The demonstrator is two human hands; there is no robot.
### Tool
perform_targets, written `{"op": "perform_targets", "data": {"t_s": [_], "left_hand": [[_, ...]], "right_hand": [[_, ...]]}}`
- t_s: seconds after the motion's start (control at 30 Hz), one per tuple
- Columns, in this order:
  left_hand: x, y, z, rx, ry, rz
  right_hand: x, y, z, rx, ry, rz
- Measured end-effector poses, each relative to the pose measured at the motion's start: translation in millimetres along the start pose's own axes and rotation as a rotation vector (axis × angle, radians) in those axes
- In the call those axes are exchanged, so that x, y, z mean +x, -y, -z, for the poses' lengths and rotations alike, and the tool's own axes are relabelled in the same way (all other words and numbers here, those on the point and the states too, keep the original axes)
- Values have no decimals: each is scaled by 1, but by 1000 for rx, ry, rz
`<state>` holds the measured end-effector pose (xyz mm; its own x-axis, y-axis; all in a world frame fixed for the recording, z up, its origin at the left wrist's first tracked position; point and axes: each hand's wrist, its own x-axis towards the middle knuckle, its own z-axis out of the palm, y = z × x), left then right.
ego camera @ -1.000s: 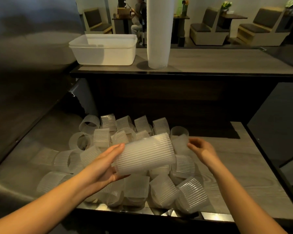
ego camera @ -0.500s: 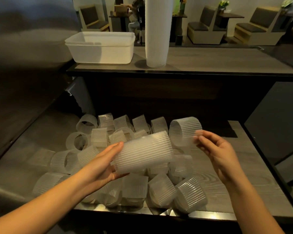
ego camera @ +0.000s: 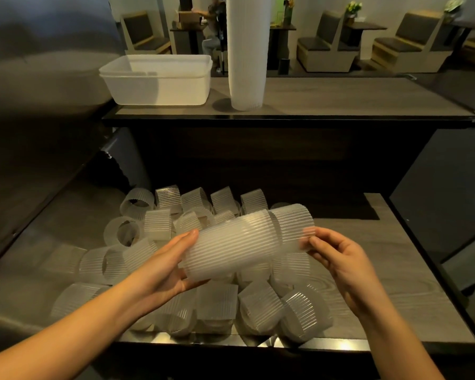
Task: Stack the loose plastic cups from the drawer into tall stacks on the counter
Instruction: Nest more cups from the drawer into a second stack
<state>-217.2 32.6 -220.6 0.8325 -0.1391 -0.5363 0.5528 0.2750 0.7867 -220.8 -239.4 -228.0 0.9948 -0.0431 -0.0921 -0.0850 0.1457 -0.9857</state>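
Nesting one cup (ego camera: 292, 224) onto our short stack (ego camera: 231, 250)
Our left hand (ego camera: 165, 267) holds the stack, our right hand (ego camera: 337, 259) pinches the cup in its fingers; tilted, the ribs could jam.

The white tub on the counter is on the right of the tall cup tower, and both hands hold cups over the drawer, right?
No. In the head view the white tub on the counter is on the left of the tall cup tower. The left hand and right hand do hold cups over the drawer.
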Motion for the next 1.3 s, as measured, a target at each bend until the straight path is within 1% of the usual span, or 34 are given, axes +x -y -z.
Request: {"op": "perform_targets", "data": {"t_s": [0.27,0.43,0.6,0.83,0.9,1.0,1.07,1.13,1.2,1.3], "left_hand": [[-2,2,-2,-16,16,9],[-6,4,-4,-5,6,21],[-7,6,-5,-19,21,31],[-11,8,-3,-17,12,25],[-11,9,-2,-20,16,24],[-10,10,-1,-26,20,23],[-11,10,0,-23,19,22],[-12,10,0,-23,15,24],[-13,10,0,-26,12,26],[-15,10,-1,-26,16,27]], "right_hand": [[-11,4,-10,-101,98,-7],[-19,4,-15,-163,127,10],[-25,6,-22,-230,192,49],[-28,6,-21,-246,216,57],[-28,8,-17,-262,191,75],[-21,5,-3,-380,44,137],[-12,-2,10,-465,-74,123],[-3,-12,20,-570,-131,75],[4,-22,26,-667,-113,18],[8,-34,25,-709,-44,-74]]}}
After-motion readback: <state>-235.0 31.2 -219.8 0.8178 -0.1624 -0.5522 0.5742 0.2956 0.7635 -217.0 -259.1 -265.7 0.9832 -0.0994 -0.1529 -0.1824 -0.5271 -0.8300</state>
